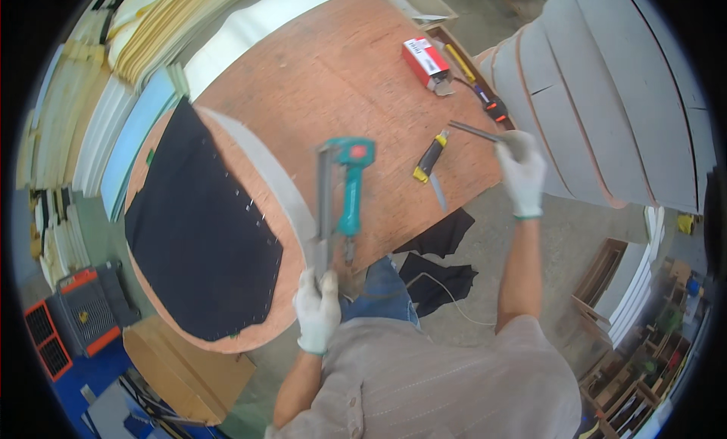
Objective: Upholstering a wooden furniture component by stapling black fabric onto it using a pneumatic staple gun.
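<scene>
My left hand (318, 310), in a white glove, is closed on the lower end of the grey magazine of a teal staple gun (354, 185). The gun stands upright in front of me, over the near side of the wooden table. My gloved right hand (522, 170) pinches a thin dark grey strip (475, 130), like a stick of staples, at the table's right edge. Left of the gun lies a rounded wooden piece (269, 174) with a pale curved rim. Black fabric (204, 238) covers much of it, with several staples along its right edge.
A yellow-and-black utility knife (432, 159) lies on the table (303, 76). Behind it are a red-and-white box (426, 64) and a tape measure (494, 108). Black fabric scraps (439, 284) and a thin hose (454, 306) lie below the table. Large grey padded pieces (598, 91) stand at right.
</scene>
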`<control>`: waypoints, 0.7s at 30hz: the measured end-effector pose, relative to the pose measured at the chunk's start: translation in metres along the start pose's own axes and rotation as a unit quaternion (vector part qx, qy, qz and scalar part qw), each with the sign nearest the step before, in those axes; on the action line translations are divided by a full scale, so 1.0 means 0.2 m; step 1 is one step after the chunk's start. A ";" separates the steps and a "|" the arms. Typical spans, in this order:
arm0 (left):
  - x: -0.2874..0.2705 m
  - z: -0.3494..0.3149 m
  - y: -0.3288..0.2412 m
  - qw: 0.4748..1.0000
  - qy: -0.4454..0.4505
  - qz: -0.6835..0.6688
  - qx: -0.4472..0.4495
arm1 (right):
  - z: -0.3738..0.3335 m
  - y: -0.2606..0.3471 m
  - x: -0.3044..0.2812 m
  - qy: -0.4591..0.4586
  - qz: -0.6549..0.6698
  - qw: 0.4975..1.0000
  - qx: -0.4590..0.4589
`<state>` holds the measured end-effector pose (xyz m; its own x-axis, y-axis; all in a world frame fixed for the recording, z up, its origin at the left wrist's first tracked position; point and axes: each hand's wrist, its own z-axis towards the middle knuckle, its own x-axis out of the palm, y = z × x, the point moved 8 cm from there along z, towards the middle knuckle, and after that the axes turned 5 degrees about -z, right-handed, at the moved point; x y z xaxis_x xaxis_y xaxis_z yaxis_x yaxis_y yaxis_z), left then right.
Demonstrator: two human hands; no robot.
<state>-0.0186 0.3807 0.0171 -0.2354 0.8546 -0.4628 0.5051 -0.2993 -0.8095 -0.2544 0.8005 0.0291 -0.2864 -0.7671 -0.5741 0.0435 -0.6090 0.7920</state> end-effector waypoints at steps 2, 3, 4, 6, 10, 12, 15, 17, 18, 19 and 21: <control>0.04 0.02 -0.16 0.995 0.044 0.058 0.075 | -0.06 0.33 -0.17 0.017 0.128 0.991 0.019; 0.06 0.03 -0.27 0.990 0.069 0.069 0.100 | -0.07 0.50 -0.22 0.052 0.122 0.990 -0.049; 0.07 0.02 -0.30 0.984 0.067 0.076 0.144 | -0.10 0.67 -0.26 0.086 0.112 0.983 -0.118; 0.08 -0.02 -0.34 0.980 0.078 0.073 0.168 | -0.14 0.94 -0.27 0.144 0.055 0.964 -0.218; 0.03 -0.15 -0.35 0.961 0.093 0.061 0.252 | -0.31 1.27 -0.17 0.219 -0.080 0.903 -0.362; -0.02 -0.23 -0.34 0.955 0.103 0.039 0.277 | -0.43 1.35 -0.15 0.233 -0.169 0.872 -0.397; -0.14 -0.35 -0.27 0.950 0.129 0.016 0.284 | -0.63 1.46 -0.14 0.248 -0.237 0.849 -0.403; -0.23 -0.42 -0.20 0.944 0.142 0.017 0.298 | -0.78 1.59 -0.14 0.239 -0.263 0.837 -0.416; -0.28 -0.45 -0.16 0.943 0.140 0.011 0.301 | -0.86 1.65 -0.13 0.234 -0.281 0.828 -0.426; -0.33 -0.49 -0.13 0.938 0.136 0.004 0.320 | -0.93 1.71 -0.12 0.233 -0.286 0.824 -0.430; -0.45 -0.56 -0.05 0.932 0.131 -0.007 0.337 | -1.09 1.82 -0.09 0.226 -0.310 0.802 -0.457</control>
<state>0.0906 0.3546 0.1065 0.0167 0.9080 -0.4186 -0.1533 -0.4113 -0.8985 -0.0258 0.5484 0.2821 -0.1570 -0.1291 -0.9791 0.7702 -0.6365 -0.0396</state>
